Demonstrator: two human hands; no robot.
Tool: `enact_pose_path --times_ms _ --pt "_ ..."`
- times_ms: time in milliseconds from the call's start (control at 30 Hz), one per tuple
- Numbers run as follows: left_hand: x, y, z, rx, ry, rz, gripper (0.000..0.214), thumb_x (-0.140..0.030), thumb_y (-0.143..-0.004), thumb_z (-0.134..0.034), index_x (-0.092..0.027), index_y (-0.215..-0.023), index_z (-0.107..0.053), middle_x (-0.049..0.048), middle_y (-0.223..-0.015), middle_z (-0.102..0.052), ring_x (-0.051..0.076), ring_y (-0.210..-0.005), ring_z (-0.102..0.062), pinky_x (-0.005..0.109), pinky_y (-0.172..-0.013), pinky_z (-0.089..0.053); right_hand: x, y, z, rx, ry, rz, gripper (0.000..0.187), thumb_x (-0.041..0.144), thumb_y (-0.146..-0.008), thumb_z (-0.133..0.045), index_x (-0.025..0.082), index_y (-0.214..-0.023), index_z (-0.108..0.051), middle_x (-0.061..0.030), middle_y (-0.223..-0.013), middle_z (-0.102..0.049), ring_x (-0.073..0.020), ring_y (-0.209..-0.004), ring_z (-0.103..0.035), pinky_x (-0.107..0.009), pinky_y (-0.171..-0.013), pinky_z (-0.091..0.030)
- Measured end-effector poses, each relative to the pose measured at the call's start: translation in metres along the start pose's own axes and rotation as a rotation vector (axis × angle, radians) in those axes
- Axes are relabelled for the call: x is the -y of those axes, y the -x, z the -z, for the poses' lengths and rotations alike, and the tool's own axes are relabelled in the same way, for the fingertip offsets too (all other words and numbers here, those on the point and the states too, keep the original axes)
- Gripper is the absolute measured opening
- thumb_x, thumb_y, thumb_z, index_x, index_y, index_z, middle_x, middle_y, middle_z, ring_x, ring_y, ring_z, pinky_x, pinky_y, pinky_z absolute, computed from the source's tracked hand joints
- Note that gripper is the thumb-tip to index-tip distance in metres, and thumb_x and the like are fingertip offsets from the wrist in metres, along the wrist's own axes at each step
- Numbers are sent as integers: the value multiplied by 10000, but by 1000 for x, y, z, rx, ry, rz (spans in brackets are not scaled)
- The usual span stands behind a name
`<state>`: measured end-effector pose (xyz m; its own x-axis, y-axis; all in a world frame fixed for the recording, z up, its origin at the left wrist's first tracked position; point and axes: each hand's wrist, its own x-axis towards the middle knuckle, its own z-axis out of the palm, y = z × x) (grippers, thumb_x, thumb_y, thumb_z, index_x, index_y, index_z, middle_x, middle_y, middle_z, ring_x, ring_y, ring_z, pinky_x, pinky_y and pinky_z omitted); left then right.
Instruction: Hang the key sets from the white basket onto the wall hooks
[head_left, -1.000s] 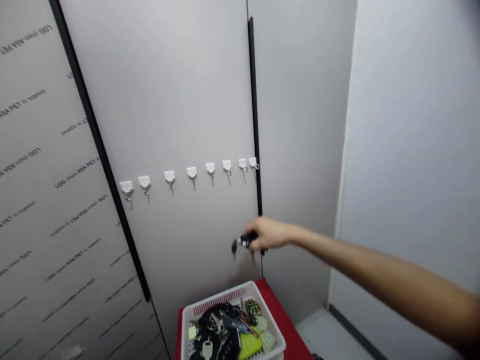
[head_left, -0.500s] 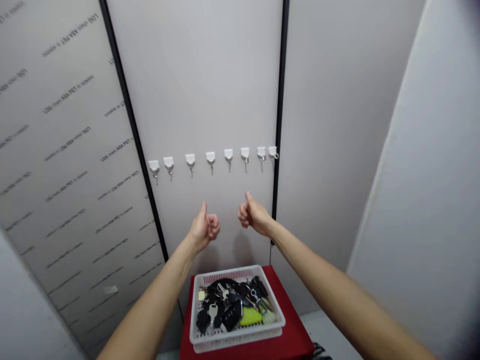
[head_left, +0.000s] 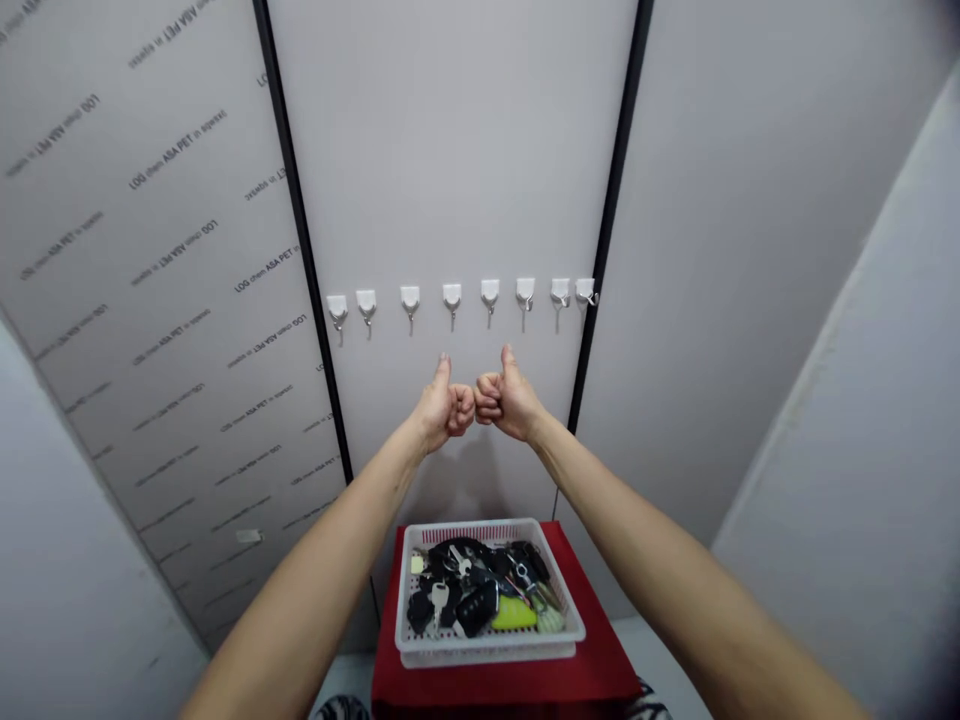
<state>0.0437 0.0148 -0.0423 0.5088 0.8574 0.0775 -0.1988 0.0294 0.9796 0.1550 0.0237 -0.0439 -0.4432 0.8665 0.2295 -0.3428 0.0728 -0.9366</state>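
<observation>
Seen with the middle of the view as the clock's hub, a pale printed panel (head_left: 176,240) fills nine to ten o'clock, edged by a black strip (head_left: 300,220). Next, a row of eight white hooks (head_left: 451,294) crosses the plain panel (head_left: 457,120) from about half past nine to two o'clock. Just off the hub toward half past seven, the left hand (head_left: 444,408) is curled into a fist, thumb raised. At six o'clock a white basket (head_left: 491,654) sits on a red box (head_left: 517,688); inside lie a silver key (head_left: 439,598) near the basket's own nine o'clock, black fobs and a yellow-green item (head_left: 514,613) toward its four. Toward five o'clock from the hub, the right hand (head_left: 508,403) mirrors the left, fingers folded and thumb up; I cannot tell whether their knuckles touch. A second black strip (head_left: 621,150) rises to one o'clock.
</observation>
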Motion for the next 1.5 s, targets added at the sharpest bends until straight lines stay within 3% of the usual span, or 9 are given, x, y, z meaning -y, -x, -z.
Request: enact_pose_path --times_ms 433,867,967,1133,1233,1333,1500 --pt "24 10 20 -22 -12 98 591 -651 -596 -66 -147 -379 -287 -45 -268 -229 21 -229 -188 141 -300 -89 -33 -3 -7 -31 63 -98 542 660 -591 -42 174 -393 -175 72 -282 -199 -22 -247 -162 -173 -311 -178" --pt "35 14 22 -29 -66 92 580 -617 -626 -53 -151 -378 -293 -39 -278 -258 25 -242 -197 158 -307 -117 -45 1 -4 12 120 -87 539 631 -624 -50 169 -387 -195 68 -306 -205 -27 -260 -170 -178 -322 -181" --pt "60 22 31 -119 -257 93 548 -569 -659 -102 -143 -445 -371 -22 -357 -370 41 -300 -309 161 -338 -213 -72 13 2 -37 303 -88 528 601 -648 -92 167 -393 -250 56 -328 -254 -39 -291 -243 -189 -357 -232" --pt "132 54 58 -283 -708 162 226 -350 -598 -453 -132 -543 -472 -5 -484 -479 94 -476 -433 203 -480 -313 -141 52 22 -53 1065 -152 359 457 -637 -379 139 -504 -479 4 -460 -462 -79 -445 -396 -205 -462 -287" --pt "168 74 66 -254 -1147 105 140 -252 -552 -513 -153 -649 -533 33 -666 -550 167 -691 -470 263 -613 -324 -168 71 30 17 1379 -148 220 340 -618 -453 155 -666 -561 -42 -653 -563 -137 -636 -466 -232 -585 -317" --pt "185 83 62 -157 -1405 54 228 -234 -566 -509 -194 -788 -534 48 -846 -542 200 -842 -435 301 -697 -300 -178 79 33 48 1523 -117 217 254 -610 -463 174 -783 -567 -64 -787 -572 -171 -783 -456 -250 -688 -306" --pt "188 84 56 -127 -1484 96 231 -222 -618 -456 -204 -841 -512 46 -854 -541 179 -830 -446 295 -704 -304 -172 81 41 -32 1529 -212 282 212 -601 -434 178 -857 -548 -66 -835 -562 -162 -766 -483 -234 -662 -324"
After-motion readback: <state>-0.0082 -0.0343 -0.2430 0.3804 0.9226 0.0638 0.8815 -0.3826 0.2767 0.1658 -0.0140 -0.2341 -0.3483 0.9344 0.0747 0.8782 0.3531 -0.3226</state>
